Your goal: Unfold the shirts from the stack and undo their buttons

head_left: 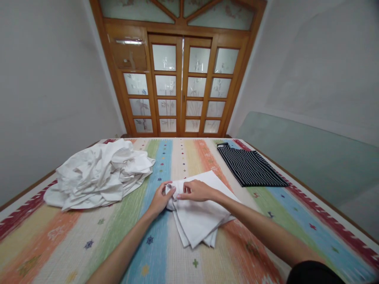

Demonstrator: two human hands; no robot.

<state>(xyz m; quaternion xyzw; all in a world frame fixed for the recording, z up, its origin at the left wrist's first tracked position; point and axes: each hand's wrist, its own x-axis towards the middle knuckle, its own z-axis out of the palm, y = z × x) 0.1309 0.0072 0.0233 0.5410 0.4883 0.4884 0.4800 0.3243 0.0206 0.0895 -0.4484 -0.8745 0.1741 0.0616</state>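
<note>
A folded white shirt [201, 217] lies at the middle of the bed, its layered corners fanned toward me. What looks like its collar end is at the left, bunched up a little and showing a dark inside edge. My left hand [161, 197] closes on that end, thumb on top and fingers behind. Just to its right, my right hand [195, 191] pinches the cloth near the same end with thumb and forefinger. The exact spot gripped is partly hidden by the fingers.
A crumpled white cloth pile [100, 175] rests at the left. At the far right lies a folded black garment with white stripes [250, 165]. A striped, patterned bedspread [118, 232] covers the surface. Walls flank both sides, and wooden glazed doors [180, 86] stand beyond.
</note>
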